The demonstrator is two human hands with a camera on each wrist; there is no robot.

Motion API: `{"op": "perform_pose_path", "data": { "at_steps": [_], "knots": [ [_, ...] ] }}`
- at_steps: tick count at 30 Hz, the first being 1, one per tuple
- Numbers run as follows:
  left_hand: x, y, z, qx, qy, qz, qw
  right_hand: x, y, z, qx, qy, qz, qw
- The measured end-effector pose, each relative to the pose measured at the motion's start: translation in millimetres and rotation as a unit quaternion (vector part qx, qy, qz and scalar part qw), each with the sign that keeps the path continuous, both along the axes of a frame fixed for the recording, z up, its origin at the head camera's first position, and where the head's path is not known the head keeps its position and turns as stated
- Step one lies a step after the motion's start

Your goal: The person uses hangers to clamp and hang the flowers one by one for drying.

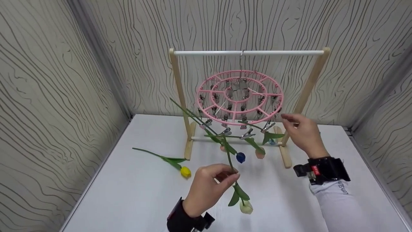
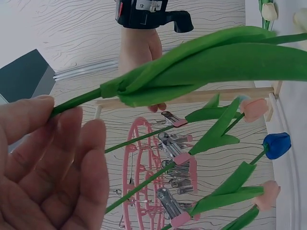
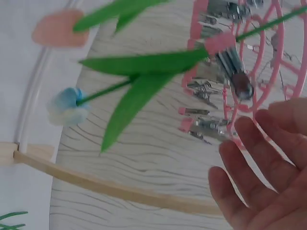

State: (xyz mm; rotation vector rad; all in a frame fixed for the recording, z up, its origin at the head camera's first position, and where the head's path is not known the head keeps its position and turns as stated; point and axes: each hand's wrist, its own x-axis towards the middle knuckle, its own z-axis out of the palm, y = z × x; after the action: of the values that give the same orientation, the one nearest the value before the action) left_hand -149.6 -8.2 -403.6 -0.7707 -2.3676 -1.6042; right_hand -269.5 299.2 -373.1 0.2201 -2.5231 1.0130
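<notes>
My left hand (image 1: 210,185) pinches the green stem of a white tulip (image 1: 246,207) between thumb and fingertips. The flower hangs lowest, below that hand, its stem running up toward the hanger. Just off the right rim of the pink round clip hanger (image 1: 235,123) is my right hand (image 1: 304,133), fingers loosely bent and no object seen between them. Metal clips (image 2: 170,146) on the hanger hold several tulips by their stems, among them a blue tulip (image 1: 240,157), a peach tulip (image 1: 260,153) and a light-blue-and-white tulip (image 3: 68,106).
A yellow tulip (image 1: 185,172) lies on the white table (image 1: 128,193) at the left. The hanger hooks onto the white bar (image 1: 206,53) of a wooden stand (image 1: 310,87). Patterned walls (image 1: 145,29) enclose the back and sides.
</notes>
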Motion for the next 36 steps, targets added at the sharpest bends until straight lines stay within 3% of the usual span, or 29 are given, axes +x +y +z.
{"op": "perform_pose_path", "data": {
  "at_steps": [4, 8, 10, 17, 23, 27, 36],
  "knots": [
    [-1.9, -2, 1.4, 0.004, 0.011, 0.004, 0.9999, -9.3, 6, 5.3, -0.036, -0.040, -0.013, 0.998],
    [-3.6, -2, 2.4, 0.011, 0.014, 0.002, 0.9998, -23.1, 5, 5.6, -0.057, -0.119, 0.034, 0.991],
    [-4.3, -2, 2.3, 0.013, 0.010, -0.002, 0.9999, -27.7, 2, 4.0, -0.057, -0.135, 0.055, 0.988],
    [-5.3, -6, 3.2, 0.020, -0.004, 0.007, 0.9998, -29.1, -10, -2.5, -0.027, -0.115, 0.088, 0.989],
    [-10.2, -12, 3.4, 0.027, 0.000, 0.018, 0.9995, -21.0, -22, -1.2, -0.007, -0.137, 0.126, 0.982],
    [-17.6, -18, 3.6, 0.040, 0.020, 0.033, 0.9985, -17.0, -30, -0.4, -0.004, -0.147, 0.140, 0.979],
    [-39.1, -27, 8.6, 0.084, 0.034, 0.038, 0.9952, -1.3, -56, -13.3, -0.009, -0.107, 0.158, 0.982]
  ]
}}
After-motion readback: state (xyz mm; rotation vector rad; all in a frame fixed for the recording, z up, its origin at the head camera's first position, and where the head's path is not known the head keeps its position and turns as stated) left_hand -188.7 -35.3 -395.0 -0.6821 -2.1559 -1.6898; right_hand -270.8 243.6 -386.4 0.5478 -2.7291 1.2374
